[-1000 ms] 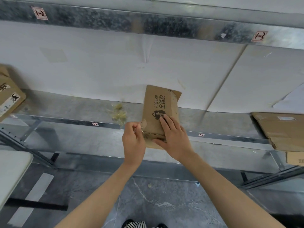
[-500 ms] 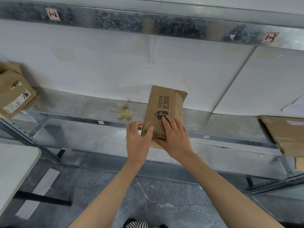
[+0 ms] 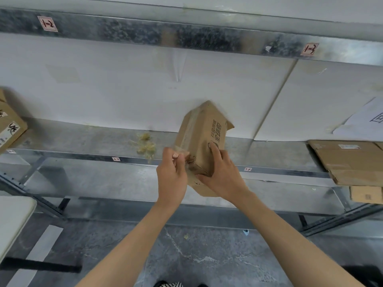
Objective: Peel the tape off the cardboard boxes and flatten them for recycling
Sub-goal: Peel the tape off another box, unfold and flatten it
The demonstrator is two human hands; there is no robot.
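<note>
A small brown cardboard box (image 3: 202,133) with dark printed characters stands tilted on end above the metal shelf (image 3: 83,141). My right hand (image 3: 219,172) grips its near lower end, fingers laid over the printed face. My left hand (image 3: 173,172) pinches at the box's near left corner, where a clear tape strip (image 3: 190,125) runs up the left side. Whether tape is between the fingertips is too blurred to tell.
A clump of yellowish peeled tape (image 3: 145,145) lies on the shelf left of the box. Another taped box (image 3: 10,127) sits at far left. Flattened cardboard (image 3: 348,162) is stacked at the right. A white table edge (image 3: 14,220) is at lower left.
The box has been turned so its taped left side faces me and it leans to the right. My left hand moved from the box's front edge to pinch at the near left corner.
</note>
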